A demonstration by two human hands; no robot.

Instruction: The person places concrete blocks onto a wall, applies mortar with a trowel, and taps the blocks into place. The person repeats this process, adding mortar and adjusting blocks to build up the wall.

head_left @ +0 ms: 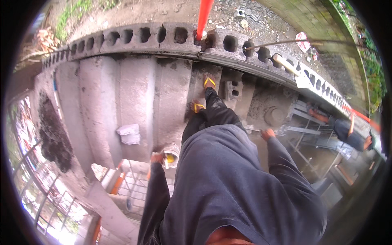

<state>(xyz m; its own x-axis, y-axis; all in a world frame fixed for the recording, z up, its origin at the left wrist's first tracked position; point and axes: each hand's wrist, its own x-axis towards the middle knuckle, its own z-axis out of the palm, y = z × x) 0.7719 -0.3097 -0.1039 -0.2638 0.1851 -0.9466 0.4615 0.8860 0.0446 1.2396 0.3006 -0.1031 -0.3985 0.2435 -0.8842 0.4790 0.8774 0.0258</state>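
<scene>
My left hand (156,158) is closed at the side of a pale round bucket (173,149). Something yellow (169,157) shows inside that bucket. My right hand (268,134) is held out to the right, its fingers curled. A thin, pale object (254,130) shows beside its fingertips, too small to name. Both feet, in yellow-strapped flip-flops (210,83), stand on the concrete steps (173,96). Just right of my feet, a hollow concrete block (233,91) rests on a step.
A hollow-block wall (134,38) curves along the far side, with a red-orange pole (204,18) rising from it. A white bag (129,134) lies on the steps at left. Another person (345,130) is at far right, near metal framing (304,130). A wooden-handled tool (286,64) rests on the wall.
</scene>
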